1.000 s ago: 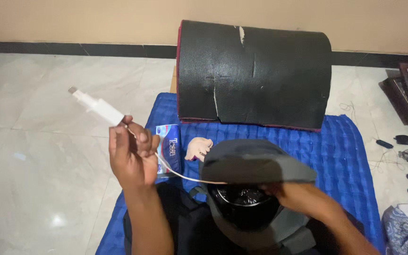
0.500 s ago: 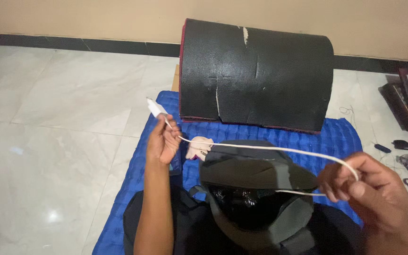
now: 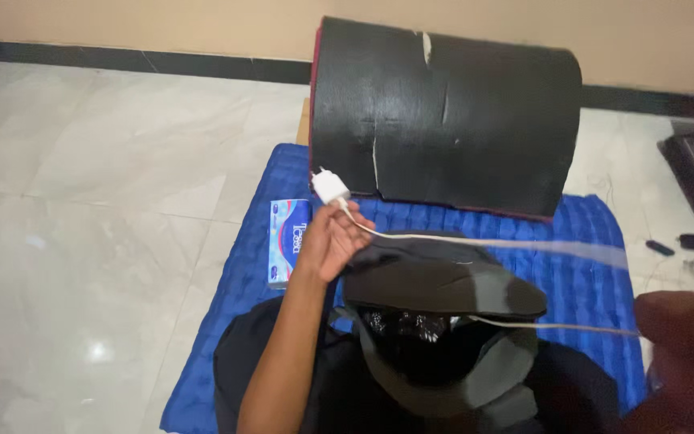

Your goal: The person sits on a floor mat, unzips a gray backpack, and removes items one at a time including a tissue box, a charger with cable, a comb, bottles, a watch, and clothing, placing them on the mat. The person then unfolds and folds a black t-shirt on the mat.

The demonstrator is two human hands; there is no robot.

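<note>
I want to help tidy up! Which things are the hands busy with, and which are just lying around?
In use:
- white charger, held by the left hand
- white cable, running to the blurred right hand
- open black bag

Lying about:
- tissue pack
- blue mat
- black foam roll

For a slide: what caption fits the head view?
Left hand holds white charger, its cable stretched to right hand over an open backpack.

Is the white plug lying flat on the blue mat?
No, the left hand holds the white plug up above the blue mat.
</note>
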